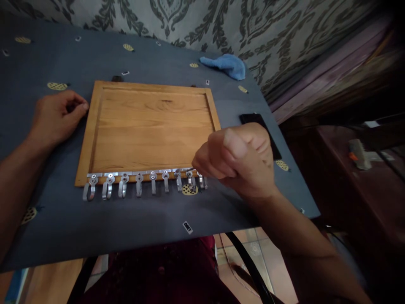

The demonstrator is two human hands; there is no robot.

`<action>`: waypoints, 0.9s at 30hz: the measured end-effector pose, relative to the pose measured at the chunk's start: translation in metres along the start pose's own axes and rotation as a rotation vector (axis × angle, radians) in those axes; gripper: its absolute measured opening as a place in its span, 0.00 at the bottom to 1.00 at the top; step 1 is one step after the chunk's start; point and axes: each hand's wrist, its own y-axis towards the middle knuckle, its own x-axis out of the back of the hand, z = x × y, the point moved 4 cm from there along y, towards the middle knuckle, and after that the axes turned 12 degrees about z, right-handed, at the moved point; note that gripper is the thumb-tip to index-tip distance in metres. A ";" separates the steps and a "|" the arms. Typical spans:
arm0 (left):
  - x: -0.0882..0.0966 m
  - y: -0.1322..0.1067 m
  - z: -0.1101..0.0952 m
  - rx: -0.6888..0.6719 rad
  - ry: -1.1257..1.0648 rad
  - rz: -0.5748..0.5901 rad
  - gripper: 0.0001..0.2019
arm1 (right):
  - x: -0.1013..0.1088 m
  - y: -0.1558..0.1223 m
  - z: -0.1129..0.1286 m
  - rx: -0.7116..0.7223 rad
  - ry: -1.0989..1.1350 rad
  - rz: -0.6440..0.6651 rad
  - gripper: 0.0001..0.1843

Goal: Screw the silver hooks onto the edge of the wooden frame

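Note:
A wooden framed panel [155, 126] lies flat on the table. Along its near edge runs a metal strip with several silver hooks [139, 183], their curved ends reaching past the wood. My right hand [238, 158] is closed in a fist over the panel's near right corner. A thin dark metal rod [190, 169] pokes out from its fingers towards the hooks at the right end; the rest of it is hidden in the fist. Beside the panel's left edge, my left hand [60, 116] rests on the table, thumb and forefinger pinched together. Anything between them is too small to make out.
A grey patterned cloth covers the table [126, 236]. Towards the back right lies a blue cloth [226, 65]. A black phone-like slab [253, 119] sits partly behind my right hand. Patterned wallpaper [196, 21] borders the far side, and a dark red cabinet [354, 177] stands at right.

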 end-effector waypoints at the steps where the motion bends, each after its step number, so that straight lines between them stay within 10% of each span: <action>1: 0.000 0.000 0.000 0.004 -0.002 -0.002 0.24 | -0.003 0.002 0.000 -0.010 0.120 0.035 0.29; 13: 0.001 -0.001 0.003 0.017 0.028 -0.015 0.25 | -0.015 0.003 0.015 0.070 0.391 -0.548 0.28; 21: 0.001 -0.001 -0.001 0.007 0.019 -0.012 0.25 | 0.006 0.006 0.005 0.082 0.496 0.084 0.19; 27: 0.000 0.000 0.001 -0.002 0.018 -0.021 0.25 | 0.012 0.012 0.002 0.165 0.496 0.289 0.21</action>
